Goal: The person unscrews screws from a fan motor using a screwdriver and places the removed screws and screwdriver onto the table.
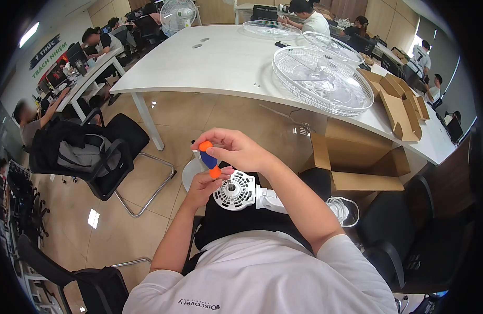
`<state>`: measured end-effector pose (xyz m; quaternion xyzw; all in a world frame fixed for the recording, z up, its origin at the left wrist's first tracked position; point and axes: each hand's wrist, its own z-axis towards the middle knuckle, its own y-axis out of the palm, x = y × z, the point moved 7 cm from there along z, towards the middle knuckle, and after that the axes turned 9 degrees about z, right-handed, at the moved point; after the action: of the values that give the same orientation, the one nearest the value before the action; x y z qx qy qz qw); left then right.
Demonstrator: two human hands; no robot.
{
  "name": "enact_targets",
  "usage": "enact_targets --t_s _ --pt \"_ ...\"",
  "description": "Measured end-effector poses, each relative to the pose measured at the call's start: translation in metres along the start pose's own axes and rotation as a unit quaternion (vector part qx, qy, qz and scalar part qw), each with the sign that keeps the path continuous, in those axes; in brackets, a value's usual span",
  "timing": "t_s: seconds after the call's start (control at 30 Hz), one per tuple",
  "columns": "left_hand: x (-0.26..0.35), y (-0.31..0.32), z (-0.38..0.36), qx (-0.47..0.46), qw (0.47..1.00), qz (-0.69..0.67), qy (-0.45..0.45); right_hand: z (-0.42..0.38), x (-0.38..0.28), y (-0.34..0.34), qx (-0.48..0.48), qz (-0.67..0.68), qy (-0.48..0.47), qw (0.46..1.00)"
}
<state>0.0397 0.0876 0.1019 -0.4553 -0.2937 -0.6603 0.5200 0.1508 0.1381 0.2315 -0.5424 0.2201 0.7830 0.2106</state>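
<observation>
A short orange-and-blue tool (208, 159), like a screwdriver handle, is held above my lap. My right hand (233, 149) grips its upper orange end between thumb and fingers. At the lower orange end, my left hand (200, 187) has its fingers closed; any tip there is hidden. Just below lies a white fan motor housing (234, 191) with a slotted round face and a metal shaft in the middle. Its white neck (270, 200) reaches right across my thighs, under my right forearm. A coiled white cord (340, 208) is beside my right leg.
On the white table (199, 68) lie clear fan grilles (325, 78) and opened cardboard packaging (396, 107). An open carton (356, 167) stands to the right. A black chair (116, 152) with a grey bag is at left; another chair (409, 235) is at right. People sit further back.
</observation>
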Motion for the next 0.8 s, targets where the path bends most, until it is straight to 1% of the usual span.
enact_targets --t_s 0.1,0.17,0.2,0.23,0.27,0.3,0.33,0.37,0.4,0.47,0.5,0.53,0.57,0.6,0.67,0.7,0.73,0.77,0.8 --pt "-0.011 -0.003 -0.002 -0.017 1.000 0.002 -0.013 0.000 0.002 0.002 -0.017 0.001 0.009 1.000" --pt "-0.017 -0.006 -0.003 -0.022 1.000 0.006 -0.014 0.001 -0.006 -0.001 -0.008 -0.140 -0.085 0.987" --pt "-0.017 -0.005 -0.003 -0.028 0.999 0.009 -0.016 -0.001 -0.009 0.000 -0.008 -0.140 -0.085 0.986" --pt "-0.017 -0.005 -0.004 -0.028 0.999 0.010 -0.016 -0.004 -0.013 0.002 0.000 -0.175 -0.080 0.981" --pt "-0.021 -0.006 -0.006 -0.020 0.999 0.002 -0.047 -0.006 -0.016 0.004 0.008 -0.210 -0.075 0.975" --pt "-0.024 -0.006 -0.007 -0.013 0.997 -0.006 -0.079 -0.006 -0.019 0.007 0.008 -0.211 -0.075 0.975" --pt "-0.026 -0.007 -0.007 -0.013 0.997 -0.006 -0.078 -0.006 -0.018 0.005 0.029 -0.172 -0.044 0.984" --pt "-0.027 -0.008 -0.007 -0.015 0.998 0.006 -0.056 -0.006 -0.015 0.003 0.051 -0.133 -0.013 0.990" --pt "-0.027 -0.009 -0.007 -0.018 0.999 0.018 -0.033 -0.006 -0.013 0.001 0.051 -0.133 -0.013 0.990" --pt "-0.036 -0.014 -0.009 -0.023 0.998 0.015 -0.048 -0.005 -0.003 0.001 0.023 -0.005 0.006 1.000" --pt "-0.035 -0.013 -0.009 -0.027 0.998 0.011 -0.063 -0.005 -0.003 0.002 0.023 -0.006 0.006 1.000" --pt "-0.031 -0.011 -0.009 -0.027 0.998 0.011 -0.062 -0.006 -0.002 0.006 0.004 0.007 0.007 1.000" --pt "-0.029 -0.009 -0.010 -0.020 0.997 -0.017 -0.073 -0.007 -0.002 0.009 -0.016 0.019 0.009 1.000" --pt "-0.022 -0.007 -0.009 -0.014 0.995 -0.046 -0.084 -0.007 -0.004 0.010 -0.017 0.019 0.008 1.000" --pt "-0.007 -0.003 -0.005 -0.025 0.995 -0.050 -0.079 -0.010 0.001 0.009 -0.004 0.009 0.080 0.997" --pt "-0.004 -0.001 -0.005 -0.035 0.995 -0.054 -0.076 -0.009 0.004 0.007 -0.003 0.008 0.080 0.997" --pt "-0.006 -0.001 -0.005 -0.036 0.995 -0.054 -0.076 -0.005 0.000 0.004 -0.008 -0.056 0.002 0.998" --pt "-0.010 -0.002 -0.006 -0.037 0.997 -0.023 -0.060 -0.003 -0.008 0.004 -0.014 -0.120 -0.077 0.990" --pt "-0.012 -0.004 -0.006 -0.039 0.998 0.009 -0.045 -0.004 -0.009 0.004 -0.014 -0.120 -0.078 0.990"
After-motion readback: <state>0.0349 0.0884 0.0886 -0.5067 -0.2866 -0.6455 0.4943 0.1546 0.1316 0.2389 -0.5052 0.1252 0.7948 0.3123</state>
